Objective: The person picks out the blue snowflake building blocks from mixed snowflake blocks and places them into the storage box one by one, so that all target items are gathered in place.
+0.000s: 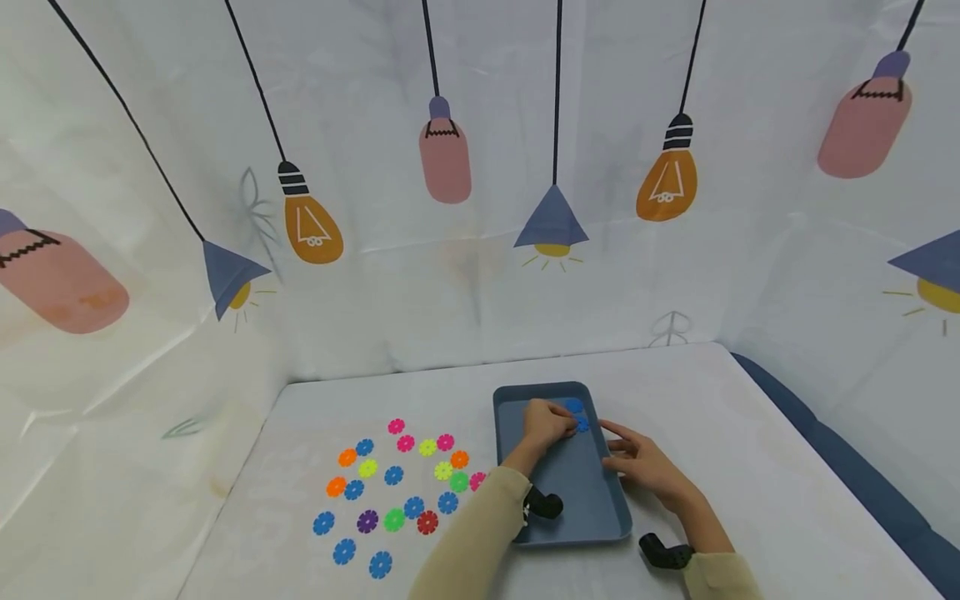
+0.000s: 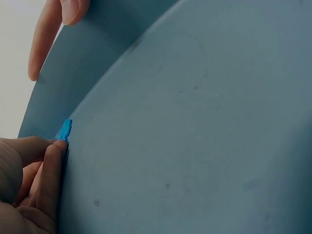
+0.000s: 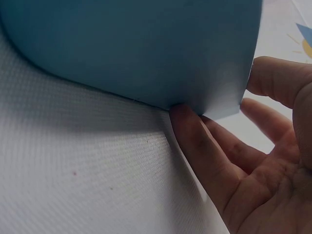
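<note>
One bare left hand in a narrow pinch on a blue, notched plastic disc, inside a blue-grey rectangular plastic tray, near its far right corner, beside another blue disc; bare right hand with fingers spread, touching the tray's outer side. Apparently mid-placement, probably needing gentle release next. Visible only in the head view: scattered multicoloured notched discs left of the tray
</note>
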Tool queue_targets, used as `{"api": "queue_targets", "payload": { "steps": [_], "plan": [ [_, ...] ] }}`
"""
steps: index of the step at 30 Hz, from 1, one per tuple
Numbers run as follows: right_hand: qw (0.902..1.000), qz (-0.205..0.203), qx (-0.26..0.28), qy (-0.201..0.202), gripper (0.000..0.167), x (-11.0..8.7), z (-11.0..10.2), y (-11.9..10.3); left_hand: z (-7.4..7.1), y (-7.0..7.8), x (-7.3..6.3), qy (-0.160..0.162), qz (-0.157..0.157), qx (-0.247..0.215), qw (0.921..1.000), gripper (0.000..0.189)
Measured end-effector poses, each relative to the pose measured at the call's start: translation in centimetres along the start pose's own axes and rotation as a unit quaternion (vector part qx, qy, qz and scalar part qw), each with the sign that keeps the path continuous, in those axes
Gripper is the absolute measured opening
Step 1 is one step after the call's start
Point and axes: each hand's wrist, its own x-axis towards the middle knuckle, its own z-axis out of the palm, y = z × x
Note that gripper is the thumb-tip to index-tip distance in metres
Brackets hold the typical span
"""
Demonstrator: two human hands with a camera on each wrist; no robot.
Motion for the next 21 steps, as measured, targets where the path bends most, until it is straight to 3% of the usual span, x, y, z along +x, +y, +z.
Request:
{"api": "queue_targets", "payload": {
  "steps": [4,10,17,21],
  "plan": [
    [1.0,-0.001,0.0,-0.001,0.067,-0.1,-0.03,-0.21,-0.07,-0.11,0.13,-0.003,0.01,0.03,0.9995,0.011],
    [1.0,0.002,0.005,-0.002,0.067,-0.21,-0.08,-0.16,-0.33,-0.53,0.4,-0.042,0.032,0.099,0.9937,0.02],
    [1.0,-0.001,0.006,-0.006,0.068,-0.02,-0.06,0.03,-0.63,-0.58,0.49,-0.058,0.03,0.074,0.9951,0.019],
    [1.0,-0.003,0.007,-0.006,0.067,0.02,-0.03,0.02,-0.64,-0.63,0.5,-0.056,0.031,0.088,0.9941,0.022]
  ]
}}
